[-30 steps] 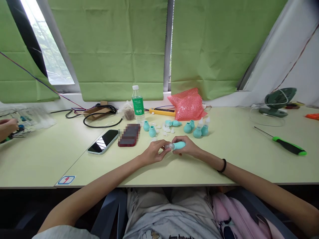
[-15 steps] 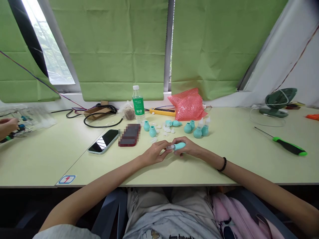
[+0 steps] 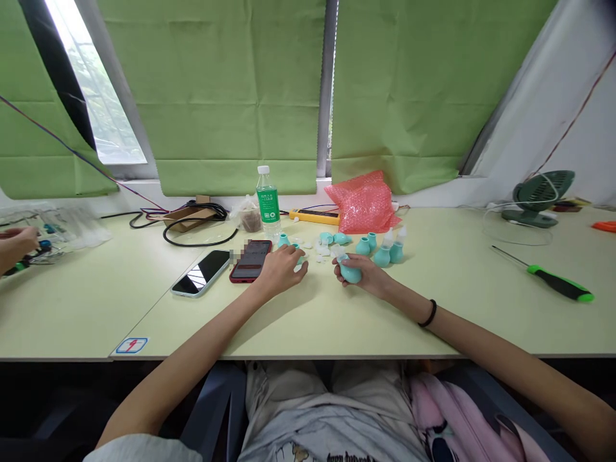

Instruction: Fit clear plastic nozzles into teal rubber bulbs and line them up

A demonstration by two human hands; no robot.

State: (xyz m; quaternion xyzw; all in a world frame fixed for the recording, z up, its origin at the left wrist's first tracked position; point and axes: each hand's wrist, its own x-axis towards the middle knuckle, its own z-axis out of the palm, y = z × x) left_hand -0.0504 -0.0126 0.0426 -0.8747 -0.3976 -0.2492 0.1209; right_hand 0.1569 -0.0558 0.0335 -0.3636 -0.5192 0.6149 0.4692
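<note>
My right hand (image 3: 362, 274) is closed around a teal rubber bulb (image 3: 349, 272) with a clear tip, held just above the table. My left hand (image 3: 282, 268) has its fingers curled over a teal bulb (image 3: 294, 251) among small white parts (image 3: 320, 250); whether it grips anything is hidden. More teal bulbs (image 3: 380, 250) stand in a loose group behind my right hand, some with clear tips fitted.
A red phone (image 3: 250, 260) and a pale blue phone (image 3: 199, 273) lie left of my hands. Behind are a water bottle (image 3: 267, 203), pink bubble wrap (image 3: 363, 202), black cables (image 3: 192, 221). A green screwdriver (image 3: 553, 277) and fan (image 3: 536, 196) are right. Another person's hand (image 3: 17, 247) works far left.
My hands have come apart. The left hand let go of the bulb's tip and reached forward-left to the loose parts. The right hand lifted and turned the bulb more upright.
</note>
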